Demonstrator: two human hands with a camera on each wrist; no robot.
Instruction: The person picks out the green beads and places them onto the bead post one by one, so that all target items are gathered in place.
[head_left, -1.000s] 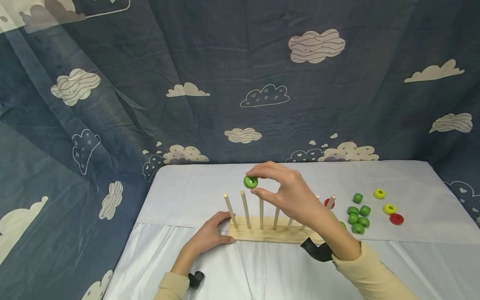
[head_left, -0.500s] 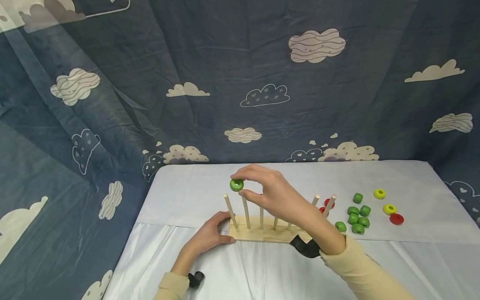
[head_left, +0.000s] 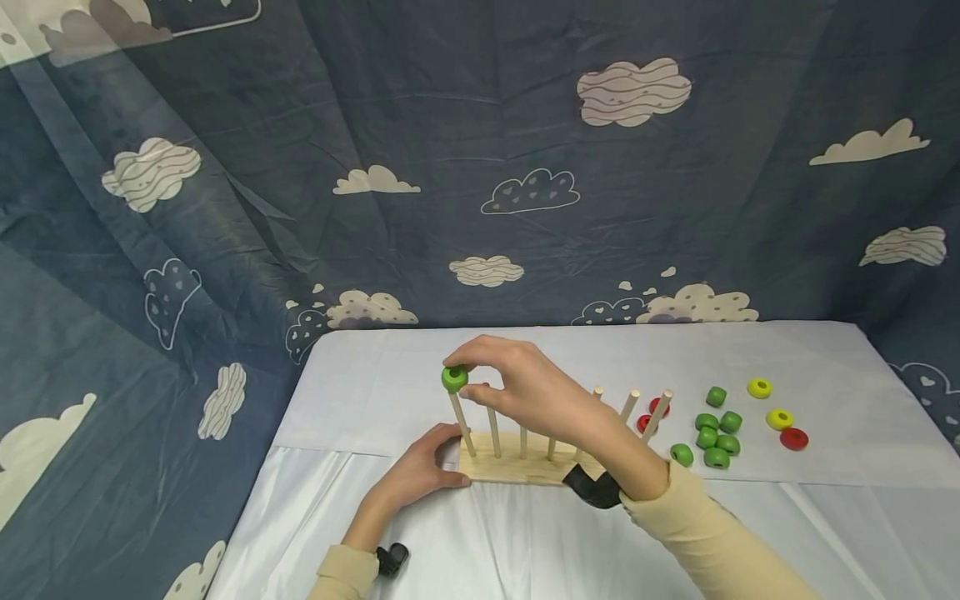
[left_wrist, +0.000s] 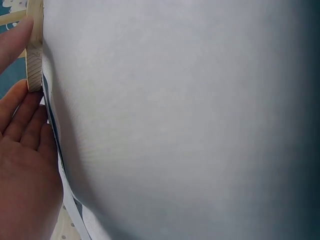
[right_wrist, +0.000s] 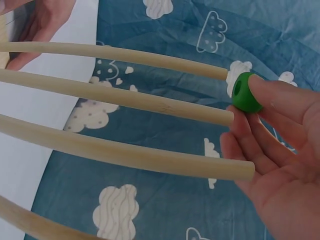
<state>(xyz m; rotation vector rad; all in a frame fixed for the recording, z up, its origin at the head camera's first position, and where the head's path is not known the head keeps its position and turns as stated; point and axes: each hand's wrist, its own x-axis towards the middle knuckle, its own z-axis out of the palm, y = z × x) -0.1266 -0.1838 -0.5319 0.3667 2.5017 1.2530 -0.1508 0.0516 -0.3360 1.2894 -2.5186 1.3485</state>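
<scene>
My right hand (head_left: 534, 390) pinches a round green bead (head_left: 453, 380) between thumb and fingers, right at the top of the leftmost peg (head_left: 462, 423). In the right wrist view the bead's hole faces the pegs, and the bead sits just off a peg's tip. A light wooden board (head_left: 504, 472) carries a row of upright pegs, all bare where visible; my right arm hides part of it. My left hand (head_left: 422, 468) grips the board's left end. The left wrist view shows its thumb (left_wrist: 15, 42) on one side of the board's end and fingers at the other.
Several green beads (head_left: 707, 437) lie in a cluster right of the board. Two yellow beads (head_left: 780, 418) and a red bead (head_left: 795, 438) lie farther right, with more red beads (head_left: 646, 423) behind the right end pegs. A dark cloud-print curtain (head_left: 525, 250) hangs behind the white table.
My right hand has moved left with the green bead, from above the middle pegs to the top of the leftmost peg. The bead has turned so its hole tilts upward. The left hand stays still.
</scene>
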